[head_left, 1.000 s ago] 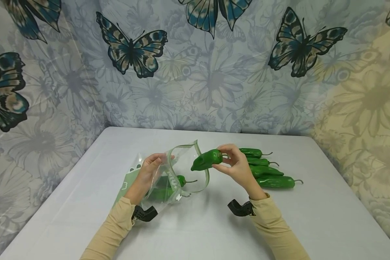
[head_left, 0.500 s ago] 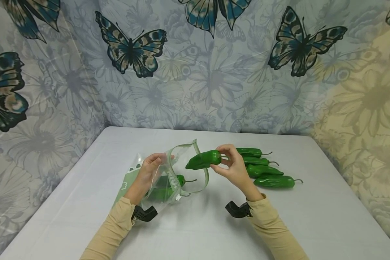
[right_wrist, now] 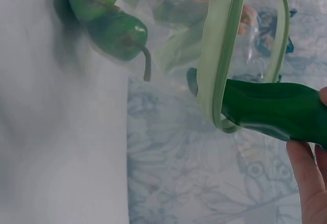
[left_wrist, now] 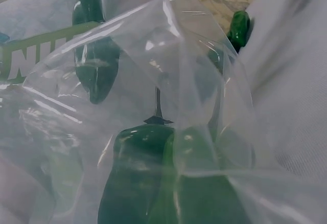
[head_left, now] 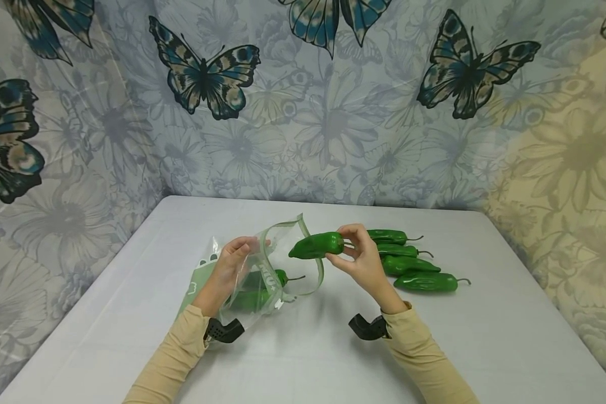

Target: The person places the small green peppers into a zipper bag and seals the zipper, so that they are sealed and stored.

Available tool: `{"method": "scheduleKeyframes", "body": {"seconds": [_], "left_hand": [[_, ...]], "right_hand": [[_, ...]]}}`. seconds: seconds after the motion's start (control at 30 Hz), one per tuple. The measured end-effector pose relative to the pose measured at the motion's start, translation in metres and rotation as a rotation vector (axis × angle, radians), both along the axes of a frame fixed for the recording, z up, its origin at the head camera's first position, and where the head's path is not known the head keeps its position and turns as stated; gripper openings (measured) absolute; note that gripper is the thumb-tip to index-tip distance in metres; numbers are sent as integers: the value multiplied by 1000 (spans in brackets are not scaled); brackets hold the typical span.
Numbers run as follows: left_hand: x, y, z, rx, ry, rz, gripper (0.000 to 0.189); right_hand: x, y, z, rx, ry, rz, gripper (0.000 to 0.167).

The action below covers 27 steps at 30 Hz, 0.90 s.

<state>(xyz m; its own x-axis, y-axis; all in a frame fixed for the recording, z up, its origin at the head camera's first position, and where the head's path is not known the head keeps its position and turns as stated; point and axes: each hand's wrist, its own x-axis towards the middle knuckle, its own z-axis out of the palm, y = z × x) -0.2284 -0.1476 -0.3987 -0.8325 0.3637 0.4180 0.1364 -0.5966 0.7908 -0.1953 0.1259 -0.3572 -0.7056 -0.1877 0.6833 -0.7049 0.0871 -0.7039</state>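
Observation:
My left hand (head_left: pixel 230 265) grips the side of a clear zip bag (head_left: pixel 271 279) with a pale green rim, its mouth held wide and facing right. Between the thumb and fingers of my right hand (head_left: pixel 362 259), a green pepper (head_left: pixel 315 246) is pinched near its stem end. In the right wrist view, the pointed tip of this pepper (right_wrist: pixel 271 109) is inside the bag's green rim (right_wrist: pixel 217 55). Lower in the bag lie other green peppers (left_wrist: pixel 153 178), seen through the plastic in the left wrist view. Some of my left fingers are hidden by the bag.
Several green peppers (head_left: pixel 426 282) lie in a column on the white table (head_left: pixel 313 359), just right of my right hand. A butterfly-patterned cloth (head_left: pixel 333 140) hangs behind the table's far edge. Black wrist cameras (head_left: pixel 368 326) stick out inward from both sleeves.
My right hand has moved slightly left, carrying the pepper's tip further into the bag's mouth and turning the pepper closer to level. My left hand and the bag have hardly moved.

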Motion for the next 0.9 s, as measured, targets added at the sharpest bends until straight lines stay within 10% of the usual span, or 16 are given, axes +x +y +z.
{"method": "scheduleKeyframes", "body": {"seconds": [0.27,0.9], "left_hand": [[2,1,0,-8,1,35,16],[-1,0,-1,-63,74,48,16]], "right_hand": [[16,-9,19,38,58,-64,43],[9,-9,5,38,60,37,43]]}}
